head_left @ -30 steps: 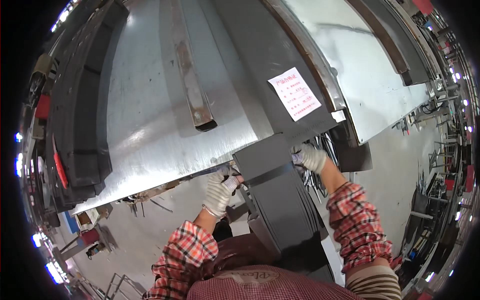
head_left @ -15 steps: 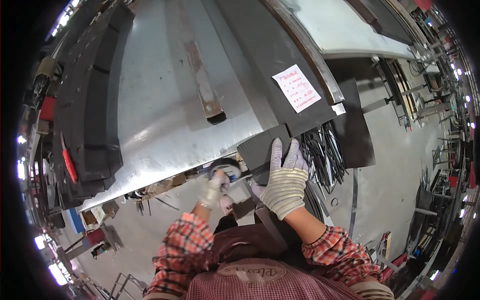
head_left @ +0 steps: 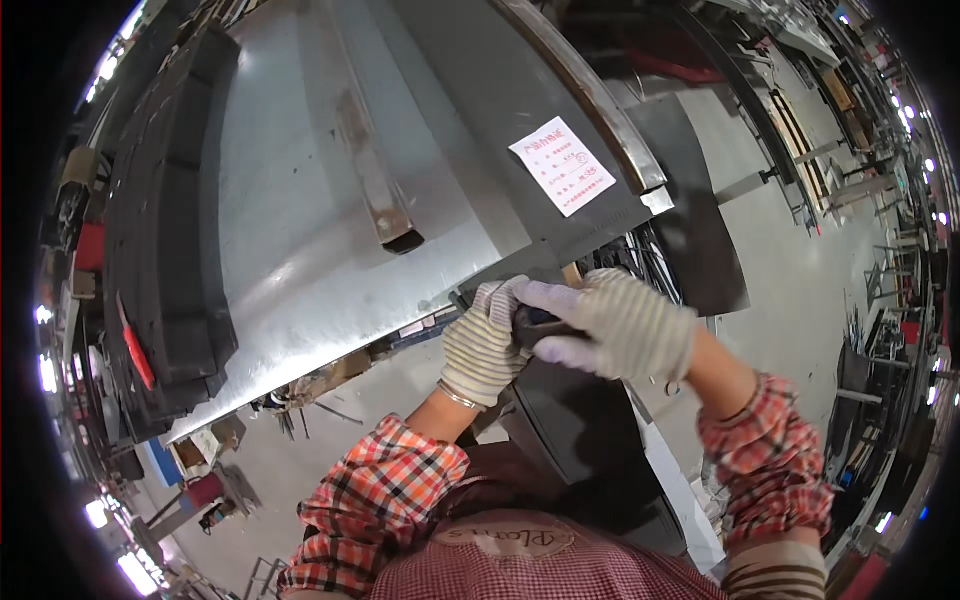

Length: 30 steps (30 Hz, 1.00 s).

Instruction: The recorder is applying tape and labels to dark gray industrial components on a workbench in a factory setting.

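Both my gloved hands meet at the table's near edge. My right hand (head_left: pixel 640 325) is closed around a dark rounded thing (head_left: pixel 538 322) that looks like the roll of black tape, though its fingers cover most of it. Just left of it, touching, my left hand (head_left: pixel 483 345) has its fingers curled over the end of dark grey panels (head_left: pixel 585 420). These panels run from under the hands down toward my lap. What lies between the fingertips is partly hidden.
A metal-topped table (head_left: pixel 290 290) carries a rusty square tube (head_left: pixel 375 190), a printed white slip (head_left: pixel 563 167) and a long steel bar (head_left: pixel 600 95). On the left are stacked dark panels (head_left: pixel 165 230) and a red-handled tool (head_left: pixel 135 345). Black strips (head_left: pixel 655 262) hang beyond my right hand.
My left hand, which held the tape roll, has moved right and up to the panel end. My right hand has lifted off the panels, turned inward and closed around the dark rounded thing.
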Available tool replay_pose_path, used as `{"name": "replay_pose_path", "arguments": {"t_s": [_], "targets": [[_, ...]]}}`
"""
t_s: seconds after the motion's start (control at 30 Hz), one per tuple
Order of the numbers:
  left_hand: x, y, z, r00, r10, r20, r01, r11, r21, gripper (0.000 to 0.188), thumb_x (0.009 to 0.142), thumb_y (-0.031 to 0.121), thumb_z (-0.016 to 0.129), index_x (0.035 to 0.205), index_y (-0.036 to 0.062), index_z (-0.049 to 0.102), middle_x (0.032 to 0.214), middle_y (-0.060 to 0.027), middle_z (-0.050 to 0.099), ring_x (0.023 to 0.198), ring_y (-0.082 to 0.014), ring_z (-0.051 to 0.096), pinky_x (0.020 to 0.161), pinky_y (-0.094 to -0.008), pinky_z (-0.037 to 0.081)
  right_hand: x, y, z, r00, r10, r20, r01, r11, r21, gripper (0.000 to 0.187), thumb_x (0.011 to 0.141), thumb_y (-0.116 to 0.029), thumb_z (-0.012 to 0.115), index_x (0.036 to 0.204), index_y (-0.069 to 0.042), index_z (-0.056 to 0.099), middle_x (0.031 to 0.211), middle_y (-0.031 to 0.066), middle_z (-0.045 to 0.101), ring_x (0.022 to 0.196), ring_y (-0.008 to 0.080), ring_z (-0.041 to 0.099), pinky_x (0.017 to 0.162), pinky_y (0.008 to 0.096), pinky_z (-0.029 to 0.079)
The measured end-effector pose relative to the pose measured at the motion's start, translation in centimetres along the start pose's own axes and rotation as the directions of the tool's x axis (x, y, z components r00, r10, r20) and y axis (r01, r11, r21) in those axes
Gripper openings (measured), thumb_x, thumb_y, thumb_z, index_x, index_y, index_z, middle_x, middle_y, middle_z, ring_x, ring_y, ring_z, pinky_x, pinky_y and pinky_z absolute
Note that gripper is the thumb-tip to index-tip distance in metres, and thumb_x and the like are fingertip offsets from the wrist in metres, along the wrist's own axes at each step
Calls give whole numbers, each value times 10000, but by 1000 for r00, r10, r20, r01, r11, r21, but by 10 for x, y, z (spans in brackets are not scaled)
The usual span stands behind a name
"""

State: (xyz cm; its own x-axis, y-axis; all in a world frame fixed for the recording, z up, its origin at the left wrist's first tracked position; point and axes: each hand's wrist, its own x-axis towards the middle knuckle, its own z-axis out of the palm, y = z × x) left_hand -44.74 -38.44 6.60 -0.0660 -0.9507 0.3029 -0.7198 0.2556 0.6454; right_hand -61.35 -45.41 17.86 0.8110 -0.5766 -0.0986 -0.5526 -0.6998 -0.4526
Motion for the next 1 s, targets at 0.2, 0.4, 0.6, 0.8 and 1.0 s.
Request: {"name": "replay_pose_path", "arguments": {"t_s": [0.2, 0.4, 0.6, 0.8, 1.0], "targets": [[5, 6, 2, 999, -32, -25, 32, 999, 14, 719, 640, 416, 791, 1213, 110, 483, 866, -68, 574, 719, -236, 590, 608, -361, 474, -8, 69, 78, 919, 393, 23, -386, 912, -138, 199, 825, -196, 536, 922, -62, 648, 742, 150, 650, 695, 323, 636, 636, 435, 493], [14, 11, -6, 998, -41, 44, 46, 990, -132, 715, 652, 241, 823, 1239, 56, 459, 900, -84, 570, 750, -205, 568, 654, -330, 484, -42, 141, 144, 696, 718, 15, -714, 690, 118, 250, 781, -207, 613, 1018, -136, 645, 954, 162, 646, 884, 323, 631, 773, 398, 492], [91, -44, -52, 870, -53, -491, 67, 998, 12, 776, 718, 86, 749, 1354, -1, 313, 1103, -194, 551, 987, -298, 564, 884, -356, 460, -40, 104, -8, 411, 598, -688, -475, 785, 397, 522, 772, -362, 704, 1118, 0, 556, 936, 186, 644, 884, 305, 625, 806, 368, 485], [149, -142, -50, 786, -618, 0, 515, 656, -552, 911, 702, 100, 703, 1426, -10, 161, 1245, -231, 494, 1113, -306, 522, 935, -364, 431, 46, 182, -32, 768, 601, -220, -586, 799, 137, 750, 723, -597, 643, 1158, 4, 536, 1106, 246, 590, 1053, 376, 559, 903, 403, 433], [195, -143, -33, 775, -632, 13, 520, 626, -581, 1047, 650, 168, 784, 1439, -8, 119, 1270, -255, 476, 1115, -310, 526, 933, -352, 433, 55, 174, -24, 843, 492, -216, -486, 870, 84, 798, 738, -598, 617, 1182, 55, 505, 1094, 267, 583, 1057, 383, 551, 905, 400, 431]]}}
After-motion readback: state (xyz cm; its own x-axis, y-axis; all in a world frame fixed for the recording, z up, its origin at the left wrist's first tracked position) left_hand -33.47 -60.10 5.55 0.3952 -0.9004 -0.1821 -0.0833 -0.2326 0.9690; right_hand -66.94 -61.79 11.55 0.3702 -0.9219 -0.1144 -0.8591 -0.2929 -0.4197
